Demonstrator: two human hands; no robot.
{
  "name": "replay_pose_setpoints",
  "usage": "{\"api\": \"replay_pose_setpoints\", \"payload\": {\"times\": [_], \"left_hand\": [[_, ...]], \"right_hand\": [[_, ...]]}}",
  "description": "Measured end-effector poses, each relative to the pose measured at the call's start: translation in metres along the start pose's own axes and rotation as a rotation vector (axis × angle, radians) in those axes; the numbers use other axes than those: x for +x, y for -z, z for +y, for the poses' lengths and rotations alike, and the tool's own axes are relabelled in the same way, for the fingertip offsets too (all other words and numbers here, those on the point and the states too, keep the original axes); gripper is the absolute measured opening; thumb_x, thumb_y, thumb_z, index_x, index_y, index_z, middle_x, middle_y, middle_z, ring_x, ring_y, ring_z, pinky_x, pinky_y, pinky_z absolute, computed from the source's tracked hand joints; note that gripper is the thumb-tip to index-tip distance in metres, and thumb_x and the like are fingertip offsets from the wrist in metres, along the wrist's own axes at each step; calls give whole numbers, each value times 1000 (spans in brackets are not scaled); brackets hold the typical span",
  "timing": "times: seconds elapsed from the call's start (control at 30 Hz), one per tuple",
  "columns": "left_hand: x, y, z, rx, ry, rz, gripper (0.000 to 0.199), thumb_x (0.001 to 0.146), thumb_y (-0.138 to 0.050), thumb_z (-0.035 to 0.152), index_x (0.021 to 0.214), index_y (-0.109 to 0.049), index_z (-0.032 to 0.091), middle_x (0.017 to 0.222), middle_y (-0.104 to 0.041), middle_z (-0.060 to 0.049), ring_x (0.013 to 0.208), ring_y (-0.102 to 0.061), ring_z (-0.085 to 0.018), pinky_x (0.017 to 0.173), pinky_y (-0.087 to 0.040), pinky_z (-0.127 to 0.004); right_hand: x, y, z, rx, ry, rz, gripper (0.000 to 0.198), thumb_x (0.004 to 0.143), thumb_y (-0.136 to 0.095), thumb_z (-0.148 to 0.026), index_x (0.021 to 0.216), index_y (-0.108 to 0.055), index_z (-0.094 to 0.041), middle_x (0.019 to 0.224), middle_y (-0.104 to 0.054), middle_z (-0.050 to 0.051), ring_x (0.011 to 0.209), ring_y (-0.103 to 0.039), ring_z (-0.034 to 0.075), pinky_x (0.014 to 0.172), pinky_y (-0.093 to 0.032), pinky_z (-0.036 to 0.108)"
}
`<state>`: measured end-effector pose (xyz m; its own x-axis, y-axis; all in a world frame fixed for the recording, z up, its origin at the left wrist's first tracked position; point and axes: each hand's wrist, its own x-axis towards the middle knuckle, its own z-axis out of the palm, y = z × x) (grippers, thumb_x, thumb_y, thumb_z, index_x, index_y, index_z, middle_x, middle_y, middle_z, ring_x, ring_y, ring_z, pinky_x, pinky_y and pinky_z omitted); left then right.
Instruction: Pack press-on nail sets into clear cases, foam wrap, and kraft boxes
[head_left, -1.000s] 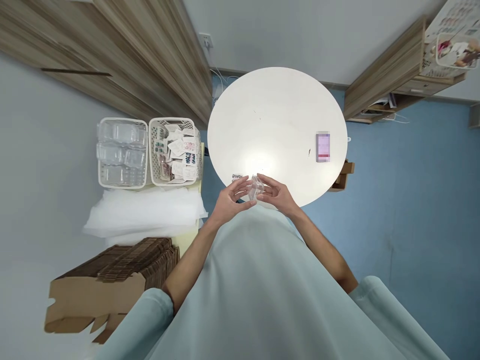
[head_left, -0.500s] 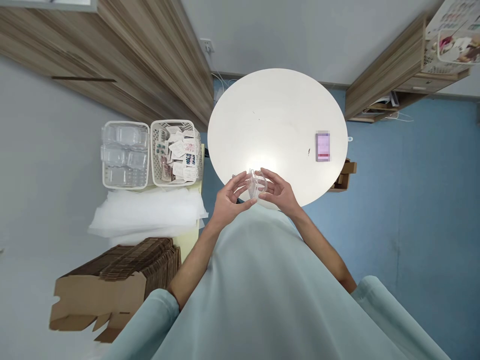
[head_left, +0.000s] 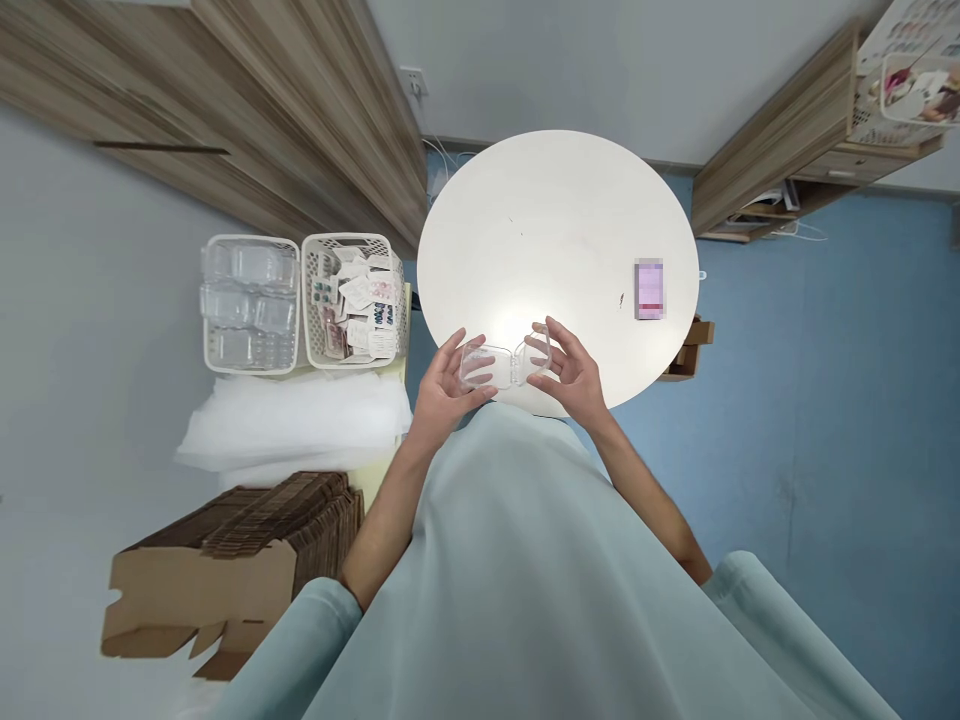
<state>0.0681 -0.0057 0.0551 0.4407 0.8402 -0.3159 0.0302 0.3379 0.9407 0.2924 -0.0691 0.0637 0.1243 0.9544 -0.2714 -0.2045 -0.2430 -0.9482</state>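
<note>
Between my two hands a small clear plastic clamshell box [head_left: 499,370] is spread apart at its hinge, over the near edge of the round white table [head_left: 570,215]. My left hand [head_left: 444,388] is closed on its left half, thumb along the near side and fingers behind the plastic. The right half sits in the grip of my right hand [head_left: 574,378], tilted upward, with the thumb at its near edge. Nothing shows inside either half.
On the table's right side lies a purple box-like item, blurred out [head_left: 649,289]. To the left stand a basket of clear plastic boxes [head_left: 214,345] and a basket of small packets [head_left: 309,345]. Nearer are white wrapping sheets [head_left: 292,422] and folded cardboard boxes [head_left: 202,595].
The clamshell box has gone from nearly folded to spread wide. My hands have moved apart, each still on its own half.
</note>
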Motion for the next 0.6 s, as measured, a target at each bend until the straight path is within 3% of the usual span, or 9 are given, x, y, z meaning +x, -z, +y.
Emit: {"api": "replay_pose_setpoints", "payload": {"times": [0.17,0.3,0.43,0.6], "left_hand": [[3,15,-3,-74,125,66,76,94,-71,67,156,-54,26,156,-62,-19,119,-75,-30,99,-63,-46],[5,23,-9,-59,160,97,71,89,-82,52,151,-60,26,150,-67,-16,105,-77,-23,101,-62,-45],[0,26,-11,-79,129,117,71,86,-85,48,150,-61,26,148,-68,-15,102,-76,-20,104,-61,-44],[-13,28,-16,-24,85,115,76,84,-88,48,151,-59,26,149,-66,-15,96,-74,-18,103,-61,-44]], "right_hand": [[6,2,-7,-1,-33,-77,114,71,-96,-66,167,-40,-43,168,-51,7,154,-50,41,120,-52,58],[11,2,-8,33,-28,-112,111,72,-95,-67,166,-41,-44,168,-51,6,155,-49,40,118,-54,58],[15,-4,-4,29,-21,-38,94,76,-89,-69,158,-53,-40,168,-51,7,154,-51,39,114,-57,57],[23,-16,5,-2,-58,97,59,85,-80,-71,127,-71,-30,156,-63,10,137,-67,35,107,-61,52]]}}
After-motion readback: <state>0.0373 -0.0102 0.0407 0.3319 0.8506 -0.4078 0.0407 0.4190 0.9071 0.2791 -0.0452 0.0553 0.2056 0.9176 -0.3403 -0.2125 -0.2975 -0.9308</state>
